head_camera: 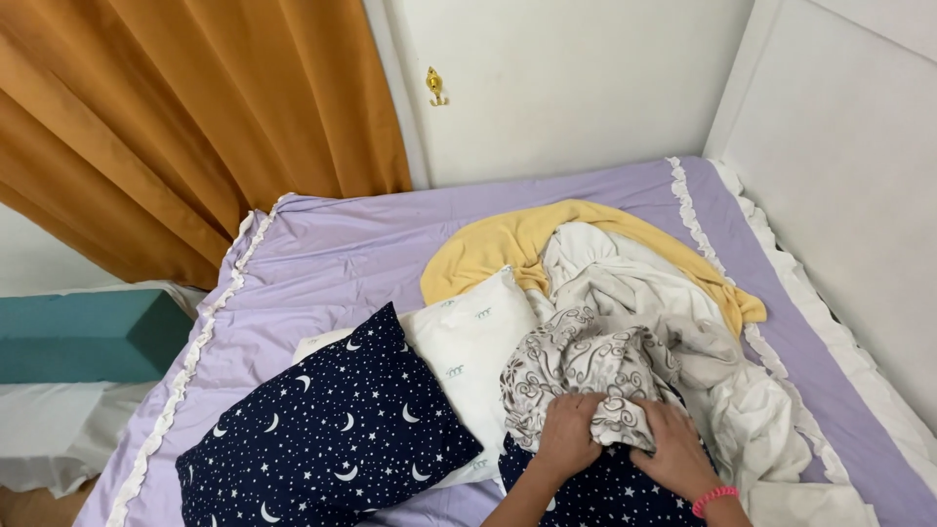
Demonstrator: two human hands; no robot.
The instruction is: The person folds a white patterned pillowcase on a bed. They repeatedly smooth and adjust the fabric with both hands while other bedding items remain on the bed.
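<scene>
On a lilac bed (390, 244) set in a white-walled corner, a swirl-patterned cloth (586, 366) was gripped by the left hand (569, 434) and right hand (673, 444), both clenched, apparently so it could be gathered over a starry pillow (605, 493).

The curtain (185, 117) at upper left is burnt orange. The wall (576, 78) is white, with a gold hook (435, 87). The sheet (361, 254) is lilac with a white frill. At lower left, the pillow (327, 434) is navy with white stars and crescent moons. The centre pillow (468, 351) is white with small teal marks. A towel (498, 249) above is mustard yellow. The cloth (576, 366) at lower centre is cream with grey-brown swirls. The block (83, 337) at left is teal. The wristband (714, 499) at bottom right is pink.
</scene>
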